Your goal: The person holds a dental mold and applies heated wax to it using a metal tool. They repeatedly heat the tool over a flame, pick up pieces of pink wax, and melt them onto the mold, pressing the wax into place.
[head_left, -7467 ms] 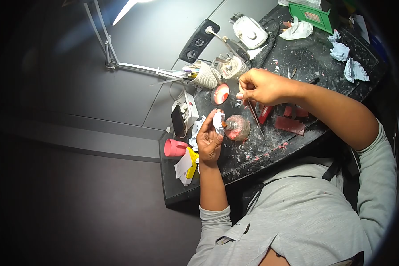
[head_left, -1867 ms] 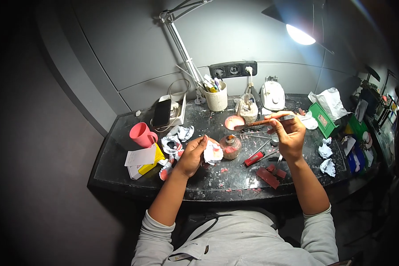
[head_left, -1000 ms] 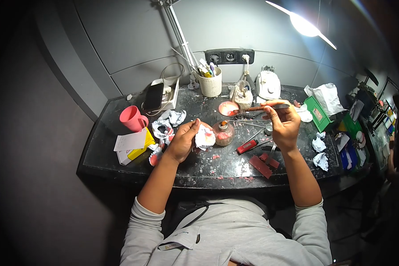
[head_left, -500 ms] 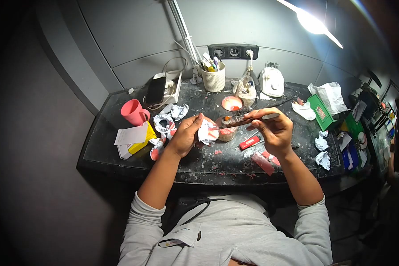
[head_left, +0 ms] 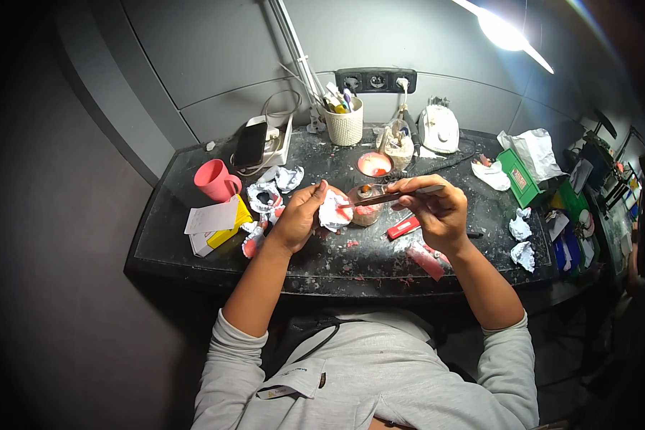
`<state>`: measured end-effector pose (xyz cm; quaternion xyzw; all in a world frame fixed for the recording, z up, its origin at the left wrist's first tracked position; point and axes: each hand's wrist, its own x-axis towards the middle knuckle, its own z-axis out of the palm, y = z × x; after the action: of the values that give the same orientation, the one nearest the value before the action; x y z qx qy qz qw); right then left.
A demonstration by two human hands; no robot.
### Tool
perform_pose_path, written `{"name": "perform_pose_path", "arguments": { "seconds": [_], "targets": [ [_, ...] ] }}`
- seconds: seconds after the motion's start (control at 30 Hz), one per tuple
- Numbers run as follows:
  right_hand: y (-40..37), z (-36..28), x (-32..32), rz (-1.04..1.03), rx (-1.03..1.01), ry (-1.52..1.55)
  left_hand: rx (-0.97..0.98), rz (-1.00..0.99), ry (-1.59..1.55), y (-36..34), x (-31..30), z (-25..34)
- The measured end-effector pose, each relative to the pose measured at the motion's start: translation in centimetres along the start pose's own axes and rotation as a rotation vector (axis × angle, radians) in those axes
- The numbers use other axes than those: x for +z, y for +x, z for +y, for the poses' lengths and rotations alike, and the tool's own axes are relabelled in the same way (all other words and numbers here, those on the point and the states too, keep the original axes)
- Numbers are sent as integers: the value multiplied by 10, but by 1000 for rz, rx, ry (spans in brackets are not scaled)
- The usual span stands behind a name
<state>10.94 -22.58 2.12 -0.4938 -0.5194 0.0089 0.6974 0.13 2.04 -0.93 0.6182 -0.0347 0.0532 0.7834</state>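
My left hand [head_left: 299, 218] is closed around a white plaster dental model [head_left: 334, 213] with pink wax on it. In my right hand [head_left: 437, 215] is a wax knife [head_left: 390, 196] with a brownish handle, pinched between thumb and fingers. Its blade points left and its tip meets or overlaps the pink part of the model; exact contact is hard to tell. Just behind the knife stands a small glass burner [head_left: 365, 191] with an orange-brown top, partly covered. Beyond it sits a round dish of pink wax [head_left: 375, 165].
Left are a pink mug [head_left: 216, 180], a yellow box [head_left: 242, 216], a phone [head_left: 251, 145] and plaster pieces [head_left: 289, 179]. A red lighter-like object [head_left: 403, 228] and pink wax sheet [head_left: 426, 262] lie near my right hand. A green box [head_left: 519, 179] stands right; a pen cup [head_left: 345, 123] stands behind.
My right hand and the wax knife have shifted slightly left. My left hand with the dental model stays nearly in place.
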Motion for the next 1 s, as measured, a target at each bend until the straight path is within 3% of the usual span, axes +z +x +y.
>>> {"name": "perform_pose_path", "arguments": {
  "seconds": [0.27, 0.4, 0.53, 0.6, 0.73, 1.0],
  "targets": [
    [1, -6, -1, 20, -3, -7, -18, 26, -18, -1, 2, 2],
    [8, -12, -10, 186, -11, -29, -30, 43, -12, -1, -5, 0],
    [13, -2, -38, 267, 278, -88, 46, 130, -72, -1, -7, 3],
    [13, 11, -45, 229, 506, -173, 50, 76, -50, -2, -15, 5],
    [7, 28, -29, 177, 848, 27, 122, 166, -40, 0, -12, 2],
    [0, 36, -16, -25, 868, -100, 114, 185, -49, 6, -10, -2]
  ]
}}
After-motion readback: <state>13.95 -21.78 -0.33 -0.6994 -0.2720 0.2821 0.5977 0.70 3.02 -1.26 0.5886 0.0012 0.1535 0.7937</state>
